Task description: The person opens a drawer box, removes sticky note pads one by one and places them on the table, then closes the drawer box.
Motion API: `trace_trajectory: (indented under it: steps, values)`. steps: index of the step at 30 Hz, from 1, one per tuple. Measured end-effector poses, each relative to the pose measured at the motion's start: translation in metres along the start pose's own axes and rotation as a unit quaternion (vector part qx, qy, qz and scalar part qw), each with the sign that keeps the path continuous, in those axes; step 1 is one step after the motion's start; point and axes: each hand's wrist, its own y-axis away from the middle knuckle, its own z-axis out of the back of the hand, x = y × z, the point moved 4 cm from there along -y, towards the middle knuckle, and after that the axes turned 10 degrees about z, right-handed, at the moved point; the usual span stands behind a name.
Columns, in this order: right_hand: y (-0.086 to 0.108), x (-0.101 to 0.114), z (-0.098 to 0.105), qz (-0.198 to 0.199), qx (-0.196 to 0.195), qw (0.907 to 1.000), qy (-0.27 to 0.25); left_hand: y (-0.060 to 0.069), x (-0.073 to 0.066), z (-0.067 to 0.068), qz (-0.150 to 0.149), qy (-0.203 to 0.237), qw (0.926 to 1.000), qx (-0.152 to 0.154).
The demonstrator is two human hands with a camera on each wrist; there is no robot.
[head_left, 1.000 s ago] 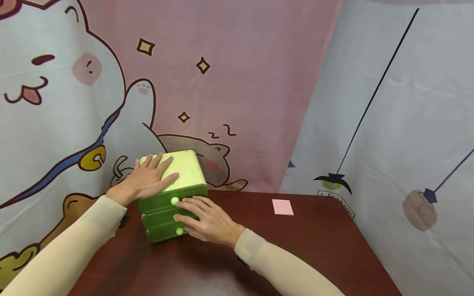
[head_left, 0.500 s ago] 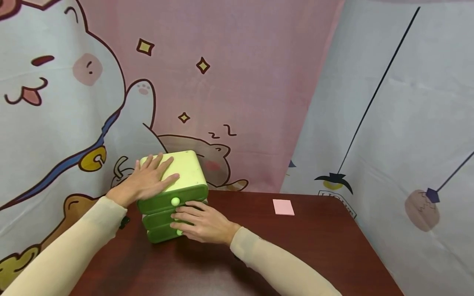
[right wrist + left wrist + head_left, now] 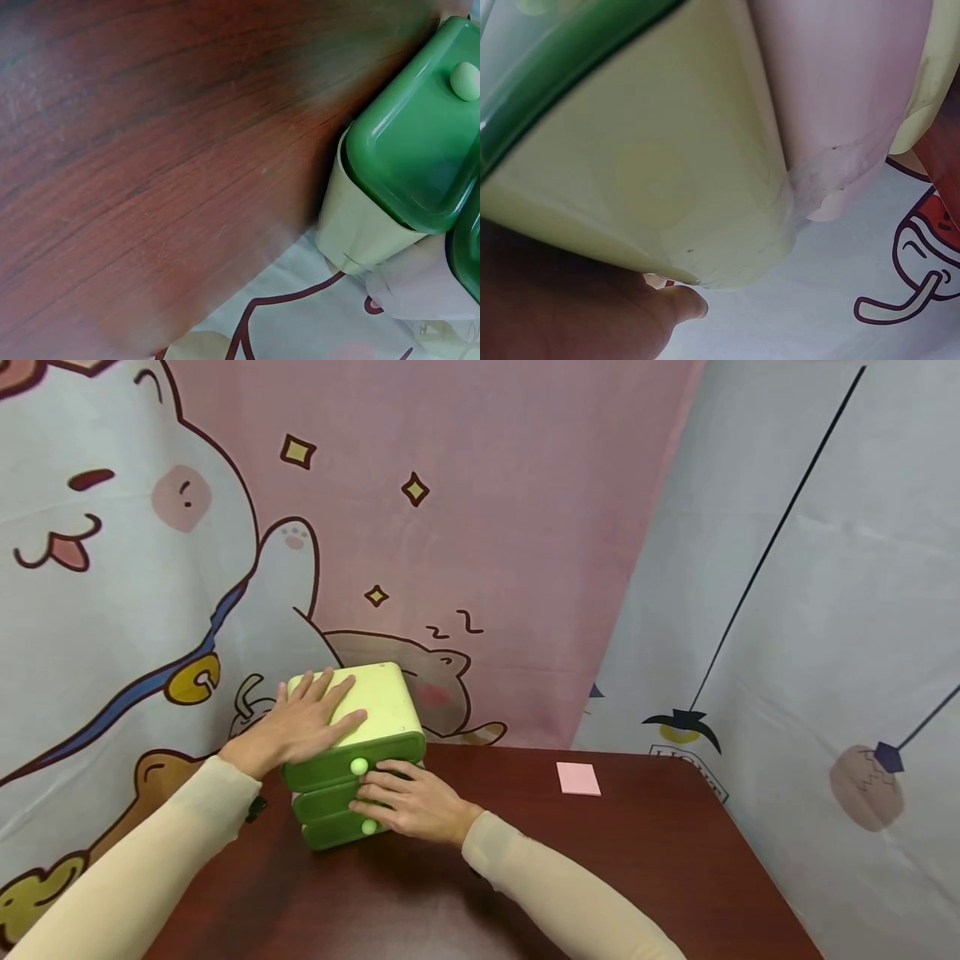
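Here, on the table (image 3: 667, 843), a drawer unit (image 3: 382, 702) stands back left. My left grip (image 3: 300, 727) lies spread on top, apparently bracing; my right grip (image 3: 412, 802), clasped or not I cannot tell, seemingly works the middle drawer (image 3: 321, 805), which calls for firm steadying.

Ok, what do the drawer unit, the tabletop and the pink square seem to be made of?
The drawer unit: probably smooth, glossy plastic, given the shine along its rounded edges.
The tabletop: wood or wood-look laminate, with a soft sheen and reddish-brown grain.
The pink square: perhaps matt paper, as it looks flat and thin, but too small to be sure.
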Motion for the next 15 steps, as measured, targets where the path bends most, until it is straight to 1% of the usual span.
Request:
trace_trajectory:
  steps: [5, 10, 15]
  values:
    - [-0.0017, -0.0012, -0.0003, -0.003, -0.012, 0.9999, 0.009, -0.0006, -0.0018, 0.0020, -0.002, -0.003, 1.0000, -0.001]
    - [-0.0043, -0.0002, 0.0004, -0.013, -0.020, 0.9997, -0.005, -0.0019, -0.0009, 0.0015, -0.002, -0.004, 1.0000, -0.002]
    - [-0.0068, 0.0004, 0.0021, -0.032, -0.017, 0.9990, -0.026, -0.0013, 0.0001, 0.0005, -0.002, -0.002, 1.0000, -0.002]
